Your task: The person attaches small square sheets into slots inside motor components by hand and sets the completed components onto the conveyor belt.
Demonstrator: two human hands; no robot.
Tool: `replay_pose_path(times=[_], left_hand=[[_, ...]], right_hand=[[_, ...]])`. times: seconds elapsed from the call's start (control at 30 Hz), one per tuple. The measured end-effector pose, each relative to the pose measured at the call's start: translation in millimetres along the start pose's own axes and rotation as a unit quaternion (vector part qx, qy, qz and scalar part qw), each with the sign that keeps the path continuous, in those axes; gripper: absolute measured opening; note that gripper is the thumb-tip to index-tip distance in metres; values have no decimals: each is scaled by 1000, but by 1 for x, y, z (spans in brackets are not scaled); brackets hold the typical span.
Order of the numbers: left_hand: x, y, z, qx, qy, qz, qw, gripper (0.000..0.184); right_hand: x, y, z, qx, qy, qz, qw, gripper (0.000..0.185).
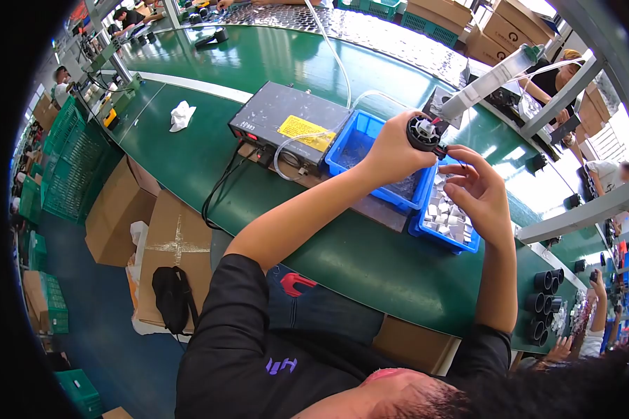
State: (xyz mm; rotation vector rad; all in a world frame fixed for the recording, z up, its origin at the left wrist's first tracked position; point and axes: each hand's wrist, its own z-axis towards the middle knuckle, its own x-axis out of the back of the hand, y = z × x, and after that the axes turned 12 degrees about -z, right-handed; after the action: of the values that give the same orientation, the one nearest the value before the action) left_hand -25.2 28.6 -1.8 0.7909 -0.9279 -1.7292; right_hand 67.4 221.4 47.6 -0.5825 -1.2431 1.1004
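Observation:
My left hand [397, 148] is closed around a round black fan-like part [423, 131], with pale fins inside its ring. The part is held up just under the tip of a large clear dispensing syringe [489, 84]. My right hand [483, 197] is beside the part, its fingers curved and apart. Its index fingertip lies close to the small dark piece at the part's lower edge; whether it touches cannot be told. Below the right hand is a blue bin [418, 230] with many small white pieces [446, 213]. Under my left wrist sits another blue bin [337, 155].
A black control box [279, 112] with a yellow label and tubing stands left of the bins. Crumpled white tissue [182, 116] lies on the green table [314, 262]. Several black cylinders [541, 304] stand at the right. Cardboard [171, 244] and green crates [77, 160] are at left.

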Motion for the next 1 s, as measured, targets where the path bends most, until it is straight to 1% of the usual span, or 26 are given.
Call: replay_pose_path(times=[0.07,0.1,0.23,0.27,0.4,0.43,0.57,0.6,0.63,0.67,0.7,0.73,0.77,0.9,0.93,1.0], left_hand=[[-3,0,-5,-29,14,4,999,56],[-4,2,-8,-27,12,3,1000,56],[-10,13,-29,-16,-7,30,999,59],[-13,13,-34,-17,-8,28,999,59],[-20,13,-69,-14,-30,34,999,69],[-23,15,-80,-12,-32,36,999,69],[-48,21,-120,41,-41,-96,994,79],[-53,18,-127,-46,-73,-29,996,79],[-57,14,-135,-134,-102,39,985,80],[-58,11,-144,-134,-101,36,985,80],[-60,8,-154,-197,-197,52,959,78],[-61,5,-163,-255,-291,64,920,77],[-64,1,-170,-254,-292,54,920,77],[-78,-13,-183,-313,-445,27,838,62],[-80,-14,-184,-315,-447,17,837,62],[-82,-16,-185,-300,-439,13,847,54]], right_hand=[[-1,3,0,8,14,2,1000,44],[-2,4,0,6,16,2,1000,44],[-3,10,2,-82,27,63,994,30],[-2,12,2,-82,29,61,994,30],[2,30,3,-90,-31,52,994,18],[5,34,5,-91,-30,55,994,18],[42,55,15,-126,-69,95,985,13],[55,66,16,-129,-67,94,985,13],[72,82,17,-137,-44,110,984,13],[87,99,21,-142,-19,125,982,13],[100,118,24,-148,5,139,979,13],[105,130,24,-157,32,154,975,14],[105,138,23,-165,37,148,974,14],[100,167,20,-199,118,-21,973,20],[99,173,19,-205,138,-62,967,21],[98,183,18,-220,173,-141,950,25]])
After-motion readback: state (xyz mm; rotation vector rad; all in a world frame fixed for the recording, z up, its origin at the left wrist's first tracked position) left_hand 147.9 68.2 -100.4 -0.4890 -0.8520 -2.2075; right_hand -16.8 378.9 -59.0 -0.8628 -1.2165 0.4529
